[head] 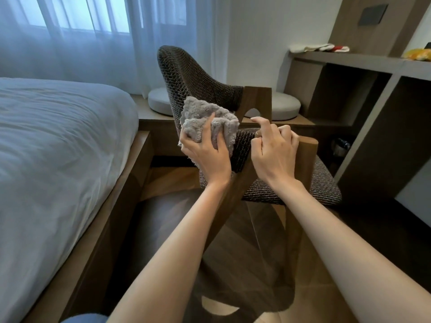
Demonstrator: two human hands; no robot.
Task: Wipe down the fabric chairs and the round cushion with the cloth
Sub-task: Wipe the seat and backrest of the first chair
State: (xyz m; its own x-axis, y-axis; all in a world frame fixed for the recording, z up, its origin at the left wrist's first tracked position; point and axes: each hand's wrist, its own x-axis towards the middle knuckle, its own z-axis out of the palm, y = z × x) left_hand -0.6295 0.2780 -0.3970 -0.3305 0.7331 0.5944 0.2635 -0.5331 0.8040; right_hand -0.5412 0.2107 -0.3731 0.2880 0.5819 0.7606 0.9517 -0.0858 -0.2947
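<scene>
— Forearms first, closest to me, both stretched out over the floor. At the end of the left one, my left hand point(205, 157) is curled round the bunched grey cloth point(205, 113), pressing it to the woven chair point(186, 71) where the back meets the seat.

— And the other hand?

— Right of the cloth, my right hand point(275, 155) grips the chair's wooden frame point(309, 151), index finger lifted, the rest wrapped round it to steady the chair.

— Which step is this?

— Wiping this chair, I'd say. The next move calls for dragging the cloth along the seat towards my right hand, with that grip firm. The round cushion point(285, 107) lies beyond my right hand, behind the chair, apart from the cloth. A second cushion point(158, 100) sits beyond my left hand.

— Anything you can't see?

— The chair's far side and part of its seat are behind my hands. No other chair is in view. The things on the shelf point(349, 59), far to the right, are too blurred to name.
</scene>
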